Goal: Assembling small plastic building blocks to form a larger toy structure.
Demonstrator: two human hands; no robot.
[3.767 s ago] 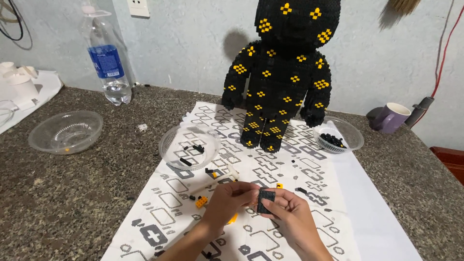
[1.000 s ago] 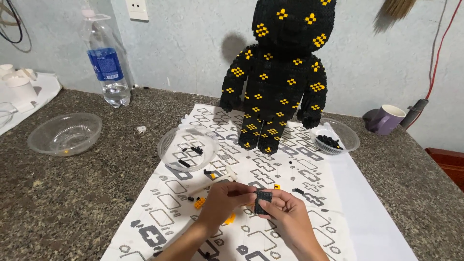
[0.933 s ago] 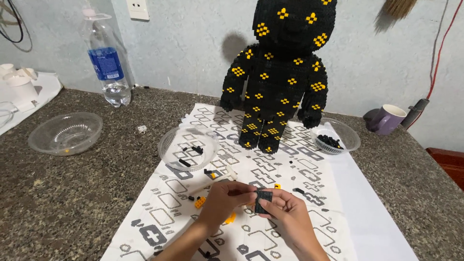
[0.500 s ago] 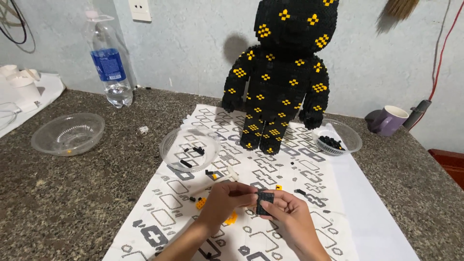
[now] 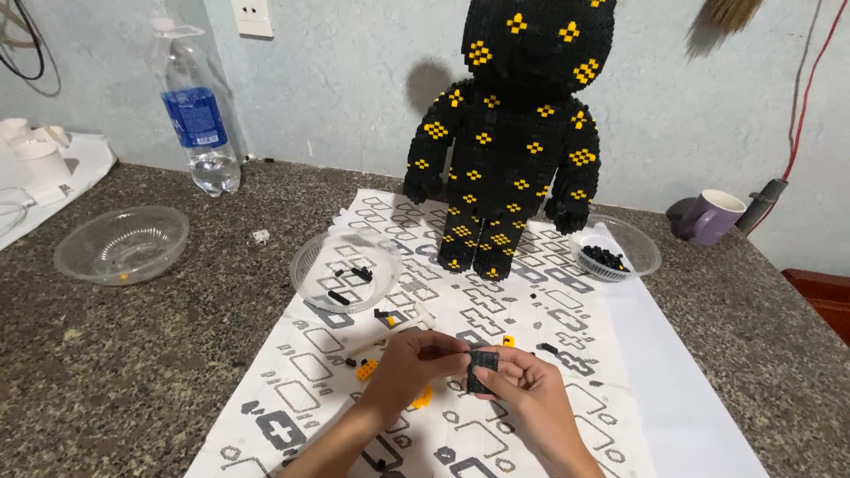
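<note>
Looking down at a speckled stone counter with a printed instruction sheet spread across it. Got both hands low in the middle of the view, meeting over the sheet. Gripping a small black brick chunk with the right hand, fingers curled round its lower side, held just above the paper. Pinching at its top edge with the left hand, thumb and forefinger closed on it or on a tiny piece being pressed there, can't tell which at this size.

Progress-wise, judging by what's on show: looks pretty far along. Standing at the back of the sheet, a tall black block figure dotted with yellow diamonds, with head, torso, both arms and both legs all in place, no obvious gaps from this side. Can't see the top of the head though, cropped out.

Plenty of loose stuff around, so probably not finished:
- a few black bits in the clear bowl left of the figure's feet
- a heap of small black pieces in the other clear bowl by its right side
- a couple of orange pieces and odd black ones scattered on the sheet, just beside the left hand

Off to the far left, a third clear bowl holding next to nothing, plus a water bottle by the wall. Over on the right, a purple mug, well apart from the hands
</note>
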